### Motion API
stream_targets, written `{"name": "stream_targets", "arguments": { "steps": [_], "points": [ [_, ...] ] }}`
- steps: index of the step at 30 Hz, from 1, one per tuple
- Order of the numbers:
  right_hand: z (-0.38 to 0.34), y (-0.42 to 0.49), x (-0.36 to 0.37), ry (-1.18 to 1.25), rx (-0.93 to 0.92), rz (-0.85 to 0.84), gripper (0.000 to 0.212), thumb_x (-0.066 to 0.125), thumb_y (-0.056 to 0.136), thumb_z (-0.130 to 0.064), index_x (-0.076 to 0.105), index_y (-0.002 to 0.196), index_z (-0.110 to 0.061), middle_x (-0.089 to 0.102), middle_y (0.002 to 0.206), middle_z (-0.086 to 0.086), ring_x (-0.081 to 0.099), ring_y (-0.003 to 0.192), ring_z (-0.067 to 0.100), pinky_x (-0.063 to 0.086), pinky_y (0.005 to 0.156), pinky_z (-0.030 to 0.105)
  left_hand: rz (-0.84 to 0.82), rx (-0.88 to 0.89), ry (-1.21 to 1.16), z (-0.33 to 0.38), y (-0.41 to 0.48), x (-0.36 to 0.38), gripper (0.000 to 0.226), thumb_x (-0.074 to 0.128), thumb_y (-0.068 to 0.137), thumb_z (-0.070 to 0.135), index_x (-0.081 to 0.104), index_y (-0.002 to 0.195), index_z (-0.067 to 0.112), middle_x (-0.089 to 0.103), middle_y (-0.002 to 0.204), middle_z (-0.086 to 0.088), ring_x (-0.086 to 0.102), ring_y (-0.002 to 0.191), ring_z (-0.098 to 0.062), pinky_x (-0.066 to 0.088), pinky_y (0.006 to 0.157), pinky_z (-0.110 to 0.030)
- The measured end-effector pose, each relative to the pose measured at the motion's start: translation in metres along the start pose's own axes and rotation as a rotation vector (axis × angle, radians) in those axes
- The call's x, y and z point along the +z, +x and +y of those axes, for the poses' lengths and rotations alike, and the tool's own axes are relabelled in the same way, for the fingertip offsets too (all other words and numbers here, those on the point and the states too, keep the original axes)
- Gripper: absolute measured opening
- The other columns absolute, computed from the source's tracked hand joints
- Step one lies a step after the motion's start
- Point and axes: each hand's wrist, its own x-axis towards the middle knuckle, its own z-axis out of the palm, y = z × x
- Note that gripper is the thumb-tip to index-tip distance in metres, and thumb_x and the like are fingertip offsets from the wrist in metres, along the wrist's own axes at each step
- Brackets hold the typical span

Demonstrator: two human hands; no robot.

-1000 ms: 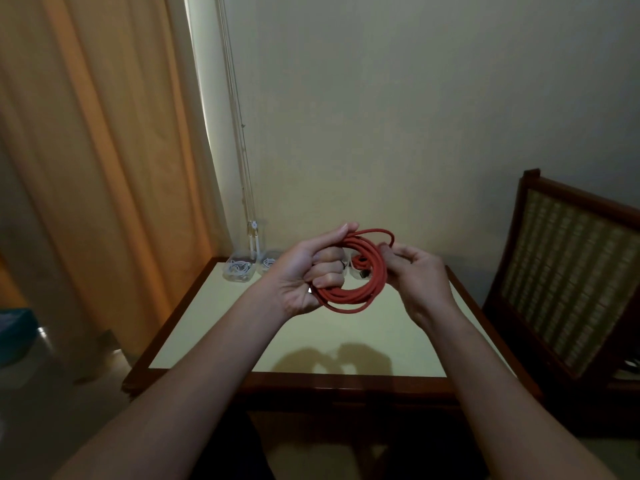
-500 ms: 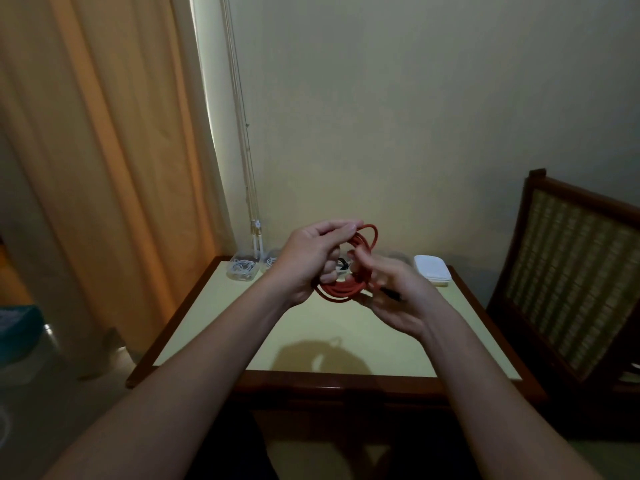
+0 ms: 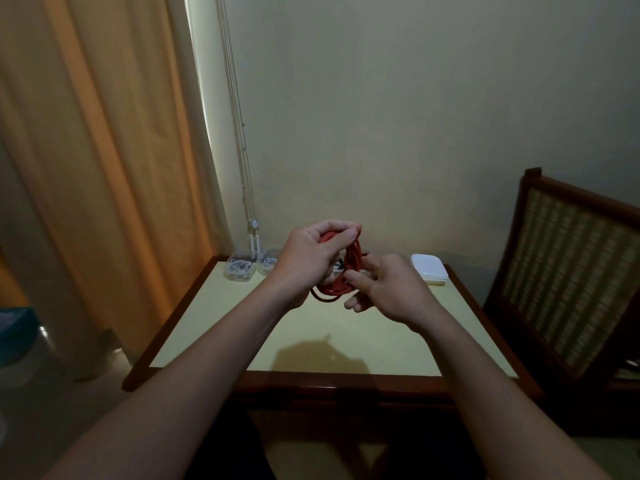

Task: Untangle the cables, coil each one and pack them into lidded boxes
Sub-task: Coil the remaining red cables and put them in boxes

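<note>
A red cable [image 3: 349,271] wound into a coil hangs in the air above the far half of the table. My left hand [image 3: 311,258] grips the top of the coil, fingers curled over it. My right hand [image 3: 384,289] is at the coil's right side, its thumb and fingers pinching the loops low down. Two clear boxes sit at the table's far left, one [image 3: 239,270] with a white coiled cable inside, the second [image 3: 270,266] partly behind my left hand. A stack of white lids [image 3: 429,269] lies at the far right.
The pale yellow table [image 3: 225,327] has a dark wooden rim and stands against the wall. An orange curtain [image 3: 104,168] hangs at the left with blind cords [image 3: 249,202] beside it. A wooden chair with a woven back [image 3: 571,278] stands close at the right.
The coil has turned from facing me to nearly edge-on. My right hand has dropped from the coil's upper right to its lower right side. The view has shifted a little to the right.
</note>
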Motion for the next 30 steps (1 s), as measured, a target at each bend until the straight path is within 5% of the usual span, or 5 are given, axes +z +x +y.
{"name": "stream_targets", "arguments": {
  "steps": [8, 13, 22, 27, 30],
  "points": [
    [0.025, 0.0, -0.018, -0.358, -0.2, 0.292, 0.03, 0.056, 0.1, -0.006, 0.067, 0.075, -0.018, 0.068, 0.063, 0.002, 0.065, 0.055, 0.012, 0.054, 0.062, 0.024, 0.083, -0.066, -0.106, 0.004, 0.007, -0.027, 0.021, 0.062, 0.097, 0.013, 0.068, 0.115, 0.004, 0.027, 0.047, 0.006, 0.021, 0.036, -0.006, 0.019, 0.037, -0.016],
    [0.033, 0.004, -0.036, -0.515, -0.364, 0.419, 0.028, 0.057, 0.097, -0.009, 0.071, 0.077, -0.022, 0.067, 0.062, -0.004, 0.066, 0.06, 0.017, 0.056, 0.066, 0.037, 0.014, -0.14, -0.177, 0.011, 0.006, -0.034, 0.018, 0.061, 0.096, 0.013, 0.067, 0.112, 0.006, 0.023, 0.047, 0.008, 0.019, 0.035, -0.005, 0.019, 0.037, -0.017],
    [0.033, 0.006, -0.034, -0.719, -0.573, 0.599, 0.017, 0.071, 0.085, 0.005, 0.076, 0.089, -0.011, 0.066, 0.082, 0.003, 0.054, 0.078, 0.026, 0.037, 0.064, 0.03, 0.024, -0.259, -0.578, 0.014, 0.007, -0.028, 0.018, 0.061, 0.086, 0.002, 0.058, 0.094, 0.017, 0.02, 0.042, 0.009, 0.016, 0.027, -0.002, 0.012, 0.033, -0.017],
    [0.031, -0.001, -0.018, -0.559, -0.515, 0.599, 0.013, 0.071, 0.091, -0.005, 0.079, 0.096, -0.013, 0.064, 0.072, 0.001, 0.057, 0.064, 0.016, 0.041, 0.061, 0.029, 0.033, -0.267, -0.721, 0.011, 0.004, -0.02, 0.02, 0.063, 0.079, 0.005, 0.057, 0.093, 0.017, 0.02, 0.039, 0.009, 0.017, 0.026, -0.003, 0.013, 0.033, -0.016],
    [0.023, -0.005, 0.001, -0.112, -0.286, 0.572, 0.014, 0.066, 0.096, -0.008, 0.078, 0.096, -0.016, 0.075, 0.077, -0.005, 0.071, 0.07, 0.009, 0.053, 0.07, 0.021, 0.033, -0.27, -0.786, 0.009, 0.003, -0.015, 0.016, 0.064, 0.079, 0.006, 0.058, 0.09, 0.017, 0.021, 0.04, 0.009, 0.018, 0.026, -0.004, 0.014, 0.032, -0.016]
  ]
}}
